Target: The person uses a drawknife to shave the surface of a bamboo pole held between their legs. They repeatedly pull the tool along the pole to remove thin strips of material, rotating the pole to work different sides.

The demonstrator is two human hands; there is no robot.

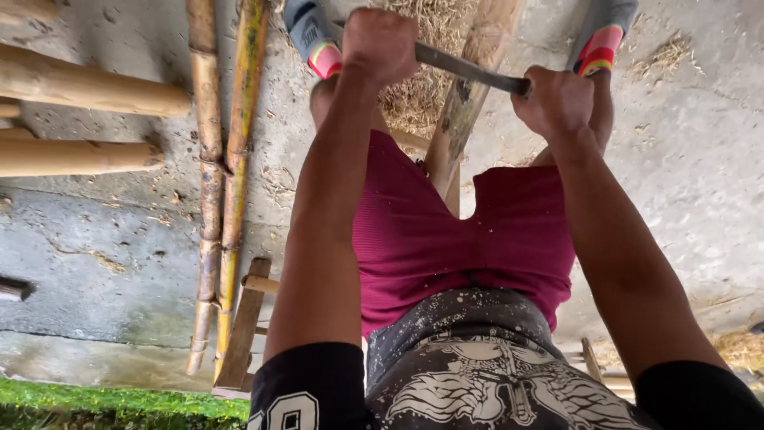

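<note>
The person sat with a bamboo pole (460, 111) slanting up between the knees, and the left hand (380, 44) and the right hand (555, 99) each were closed tight on one end of a long blade (469, 70), laid across the pole, probably so both arms could scrape it evenly.

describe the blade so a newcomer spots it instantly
Start at the maroon shorts and follow both arms up. The blade is the flat grey metal bar gripped between left hand and right hand, lying across the pale bamboo pole; everything nearby is bamboo or wood.

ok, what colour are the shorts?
The shorts are dark magenta-red, plain, flecked with pale shavings. The head view shows them best, below the two-handed blade.
</note>
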